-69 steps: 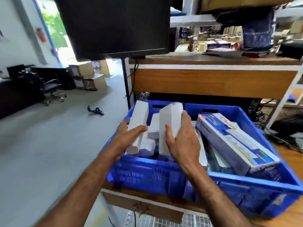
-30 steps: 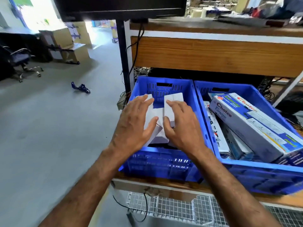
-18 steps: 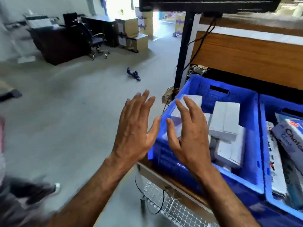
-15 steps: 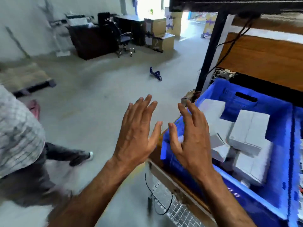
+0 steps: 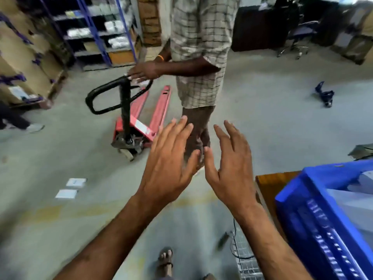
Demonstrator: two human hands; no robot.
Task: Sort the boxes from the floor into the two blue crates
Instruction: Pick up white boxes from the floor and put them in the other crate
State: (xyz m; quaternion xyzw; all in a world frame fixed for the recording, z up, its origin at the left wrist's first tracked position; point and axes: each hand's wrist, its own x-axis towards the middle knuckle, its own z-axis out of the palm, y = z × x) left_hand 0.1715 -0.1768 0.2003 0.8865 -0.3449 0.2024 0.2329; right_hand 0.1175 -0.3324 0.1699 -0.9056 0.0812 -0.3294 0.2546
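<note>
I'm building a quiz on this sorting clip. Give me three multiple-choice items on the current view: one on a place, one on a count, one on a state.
1. Where is the blue crate?
A. far left
B. lower right
C. top centre

2. How many white boxes lie on the floor?
A. two
B. five
C. none

3. What do the left hand and right hand hold?
A. a box each
B. one box together
C. nothing

Answers: 1 B, it fills the lower right corner. 2 A, two lie together at left. 3 C, fingers spread, palms empty.
</note>
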